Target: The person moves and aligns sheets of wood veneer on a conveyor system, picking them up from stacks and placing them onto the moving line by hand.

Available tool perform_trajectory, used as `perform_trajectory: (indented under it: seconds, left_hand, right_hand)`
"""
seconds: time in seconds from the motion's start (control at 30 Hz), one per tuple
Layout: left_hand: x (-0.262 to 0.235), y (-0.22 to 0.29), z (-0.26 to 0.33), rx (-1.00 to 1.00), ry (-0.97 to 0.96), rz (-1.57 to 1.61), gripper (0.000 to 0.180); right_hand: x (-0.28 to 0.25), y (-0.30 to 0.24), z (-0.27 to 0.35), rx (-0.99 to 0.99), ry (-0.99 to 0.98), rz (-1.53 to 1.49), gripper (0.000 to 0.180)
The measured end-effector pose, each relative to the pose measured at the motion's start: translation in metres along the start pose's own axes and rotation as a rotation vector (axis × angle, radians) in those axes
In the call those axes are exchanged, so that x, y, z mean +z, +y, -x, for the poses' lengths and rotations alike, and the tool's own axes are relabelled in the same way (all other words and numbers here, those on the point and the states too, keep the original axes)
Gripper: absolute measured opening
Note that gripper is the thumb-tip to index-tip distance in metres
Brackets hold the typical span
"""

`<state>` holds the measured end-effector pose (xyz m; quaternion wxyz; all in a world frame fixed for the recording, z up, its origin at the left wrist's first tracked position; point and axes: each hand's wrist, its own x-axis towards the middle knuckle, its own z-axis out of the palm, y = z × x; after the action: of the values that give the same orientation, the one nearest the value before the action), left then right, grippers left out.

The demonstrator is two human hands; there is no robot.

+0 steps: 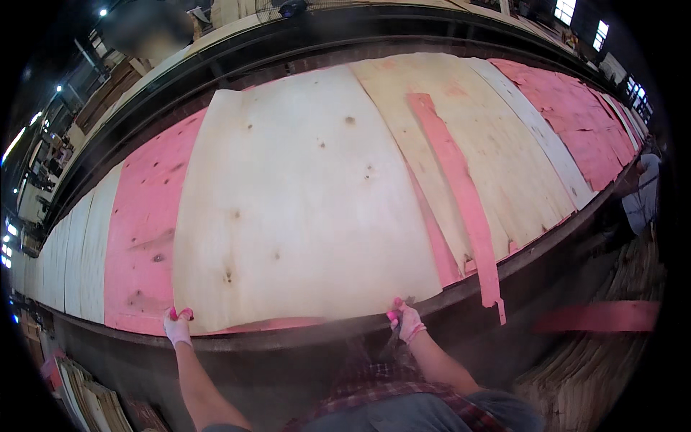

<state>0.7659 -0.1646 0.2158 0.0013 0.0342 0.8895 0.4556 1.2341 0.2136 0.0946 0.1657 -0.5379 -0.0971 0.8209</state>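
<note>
So we're standing at the near edge of the long bench (302, 344), holding one big pale veneer sheet (302, 201) with both hands. Our left hand (177, 325) is pinching the sheet's near left corner, and our right hand (407, 321) is clamping its near right corner, fingers curled tight over the edge. Both are wearing pale gloves with pink fingertips. The sheet is lying flat, reaching away from our grip across the bench.

Counting around it: one pink-coated sheet (144, 230) is poking out just left of our left hand, under the pale one. Right of our right hand, one long pink strip (461, 194) is running away from us and hanging over the bench edge, lying on more pale sheets (504, 158). Further right still, a patch of pink sheets (576, 115). One loose pink strip (597, 315) is sitting low to the right over a stack of veneer (590, 381). Another person's sleeve (640, 205) is showing far right.
</note>
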Motion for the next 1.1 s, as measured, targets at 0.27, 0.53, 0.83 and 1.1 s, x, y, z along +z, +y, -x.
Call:
perform_trajectory:
  seconds: [0.27,0.53,0.83,1.1]
  left_hand:
    - [0.020,0.025,0.016,-0.071,-0.101,0.152,0.024]
    - [0.051,0.079,0.016,0.007,-0.244,-0.748,0.055]
    - [0.327,0.218,0.135,1.048,-0.775,-0.208,0.055]
    - [0.475,0.238,0.238,1.015,-0.824,-0.790,0.058]
  right_hand:
    - [0.015,-0.041,0.015,-0.097,0.076,0.039,0.012]
    - [-0.002,-0.056,-0.022,-0.105,0.119,0.126,0.017]
    - [0.000,-0.059,-0.010,-0.134,0.067,0.120,0.027]
    - [-0.012,-0.062,-0.001,-0.115,-0.094,0.131,0.037]
